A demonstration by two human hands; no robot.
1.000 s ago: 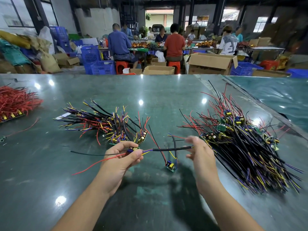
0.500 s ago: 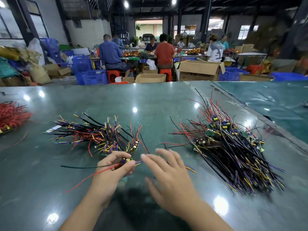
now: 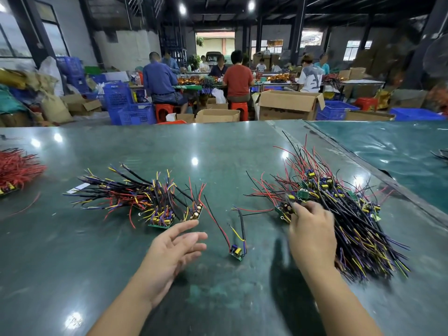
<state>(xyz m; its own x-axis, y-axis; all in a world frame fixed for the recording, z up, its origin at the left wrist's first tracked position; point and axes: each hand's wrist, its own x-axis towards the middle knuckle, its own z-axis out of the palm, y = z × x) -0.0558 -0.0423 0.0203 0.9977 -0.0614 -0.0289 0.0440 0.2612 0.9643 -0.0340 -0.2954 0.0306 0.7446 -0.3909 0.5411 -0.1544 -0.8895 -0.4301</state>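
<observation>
Its load released, the left hand (image 3: pixel 169 251) spreads empty left of the loose board (image 3: pixel 236 252), while the right hand (image 3: pixel 311 229) pinches the next unit (image 3: pixel 284 209) right of it.

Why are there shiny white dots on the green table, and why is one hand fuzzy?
In the head view, the white dots are ceiling lamps mirrored in the glossy table; the right hand is smeared by motion blur at the wire pile.

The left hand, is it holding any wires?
No, the left hand is open with straight fingers and nothing in it, next to the left pile of wires.
</observation>
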